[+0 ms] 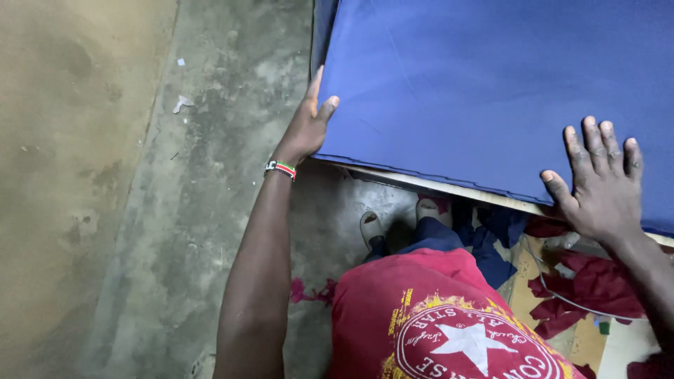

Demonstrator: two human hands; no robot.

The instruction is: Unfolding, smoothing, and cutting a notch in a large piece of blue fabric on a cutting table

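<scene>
- Blue cloth [484, 91] lies spread flat over the desk [449, 188], overhanging its front edge.
- Left hand [305, 126] at the cloth's left corner, fingers [330, 105] loosely curled on the edge; whether they pinch it, cannot tell.
- Right hand [600, 186] pressed flat on the cloth near the front edge, fingers spread.
- Red and blue scraps [583, 288] on the floor [175, 210] below.

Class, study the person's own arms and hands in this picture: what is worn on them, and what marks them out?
Both arms are bare, with no sleeves showing and no gloves. The left hand has a narrow beaded bracelet at the wrist, striped red, green, white and black. The right hand shows no ring, watch or band.
</scene>
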